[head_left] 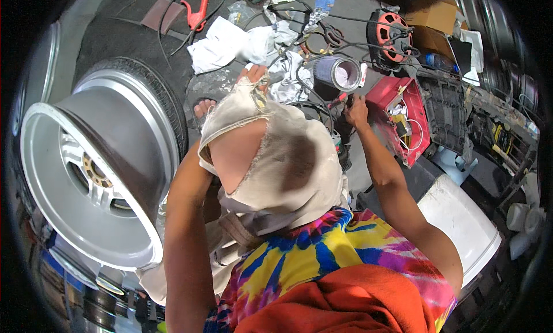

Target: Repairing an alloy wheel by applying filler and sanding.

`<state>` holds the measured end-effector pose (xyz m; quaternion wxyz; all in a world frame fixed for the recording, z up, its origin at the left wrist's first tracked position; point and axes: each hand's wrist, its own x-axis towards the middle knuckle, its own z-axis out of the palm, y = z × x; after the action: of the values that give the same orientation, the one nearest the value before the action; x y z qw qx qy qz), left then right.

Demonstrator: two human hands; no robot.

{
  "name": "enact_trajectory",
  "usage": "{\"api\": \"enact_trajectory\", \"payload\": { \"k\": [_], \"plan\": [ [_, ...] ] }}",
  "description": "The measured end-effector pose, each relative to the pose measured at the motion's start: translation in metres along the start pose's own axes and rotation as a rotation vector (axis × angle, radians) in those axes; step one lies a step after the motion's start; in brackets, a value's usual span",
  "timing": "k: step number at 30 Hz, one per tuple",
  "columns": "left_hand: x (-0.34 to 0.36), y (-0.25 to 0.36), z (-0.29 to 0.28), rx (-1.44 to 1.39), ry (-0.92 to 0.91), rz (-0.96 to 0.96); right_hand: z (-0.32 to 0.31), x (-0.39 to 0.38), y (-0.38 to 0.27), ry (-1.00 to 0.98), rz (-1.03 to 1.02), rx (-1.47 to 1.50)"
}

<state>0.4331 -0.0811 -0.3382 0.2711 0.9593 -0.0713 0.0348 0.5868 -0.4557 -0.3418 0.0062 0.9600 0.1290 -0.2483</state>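
My left forearm (188,229) disappears behind my bent knee in torn beige trousers (291,189). Beyond the knee some digits (252,74) show; I cannot tell whether they are fingers or toes. Other bare toes (205,107) rest on the floor to their left. My right hand (356,109) reaches down to the right of the knee, fingers curled at a slim red-handled item (340,98); what exactly they grip is unclear. Just above it stands an open metal can (337,73) with pale lilac content. A red plastic box (400,120) with cables lies to the hand's right.
A silver rim (86,235) and tyre (170,108) fill the left. Ahead lie white crumpled rags (213,45), hoses, a red air gun (196,13) and a red-and-black reel (385,36). Right are cardboard (432,13), grey plastic parts (446,111) and a white panel (455,223).
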Motion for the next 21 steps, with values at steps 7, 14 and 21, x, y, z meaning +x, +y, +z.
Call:
{"api": "enact_trajectory", "payload": {
  "k": [7,14,21],
  "plan": [
    [-0.014,-0.018,-0.017,-0.807,0.378,-0.537,-0.012,-0.022,-0.002,0.011,-0.076,-0.039],
    [0.013,0.005,-0.148,-1.006,0.287,-0.775,-0.051,-0.077,0.004,0.275,-0.012,0.118],
    [0.038,0.045,-0.247,-0.689,0.217,-0.473,-0.187,-0.091,-0.176,0.245,-0.462,0.948]
  ]
}}
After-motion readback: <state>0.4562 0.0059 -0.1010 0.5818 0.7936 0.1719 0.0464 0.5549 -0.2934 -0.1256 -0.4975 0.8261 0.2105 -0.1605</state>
